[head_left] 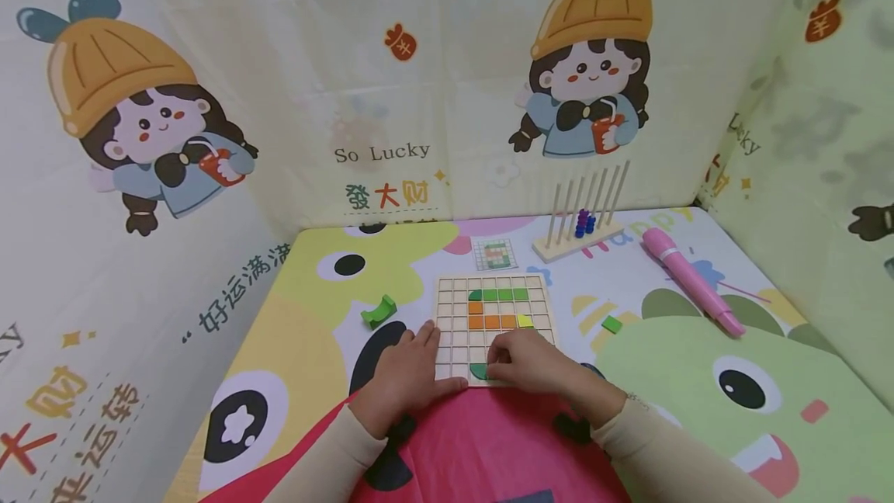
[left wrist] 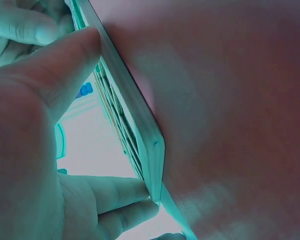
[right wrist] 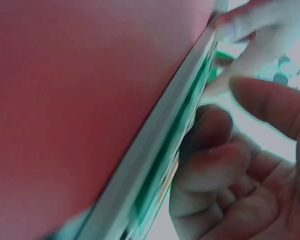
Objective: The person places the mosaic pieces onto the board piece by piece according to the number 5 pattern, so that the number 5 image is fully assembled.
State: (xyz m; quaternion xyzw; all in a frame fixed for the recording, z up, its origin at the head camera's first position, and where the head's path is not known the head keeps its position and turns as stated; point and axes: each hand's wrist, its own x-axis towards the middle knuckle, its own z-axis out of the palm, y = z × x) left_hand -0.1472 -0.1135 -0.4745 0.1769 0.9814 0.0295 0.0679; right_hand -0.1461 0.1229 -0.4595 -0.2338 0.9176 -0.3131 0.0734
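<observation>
A wooden grid board (head_left: pixel 452 332) lies flat, with green tiles (head_left: pixel 506 294), orange tiles (head_left: pixel 492 322) and a yellow tile (head_left: pixel 525 320) in its squares. My left hand (head_left: pixel 408 367) steadies its near-left corner, fingers along the left side and the straight thumb against the near edge. Over the near rows is my right hand (head_left: pixel 527 359), beside a dark green rounded tile (head_left: pixel 478 371). In the right wrist view its loosely bent fingers (right wrist: pixel 210 167) touch the board's top, while the thumb stands apart from them. What lies under those fingertips is hidden.
A patterned card (head_left: pixel 493 254) lies behind the board, near a peg rack (head_left: pixel 580 243) with purple and blue beads. A pink pen-like stick (head_left: pixel 694 282) and a small green square (head_left: pixel 611 324) are on the right. On the left sits a green curved block (head_left: pixel 379 312).
</observation>
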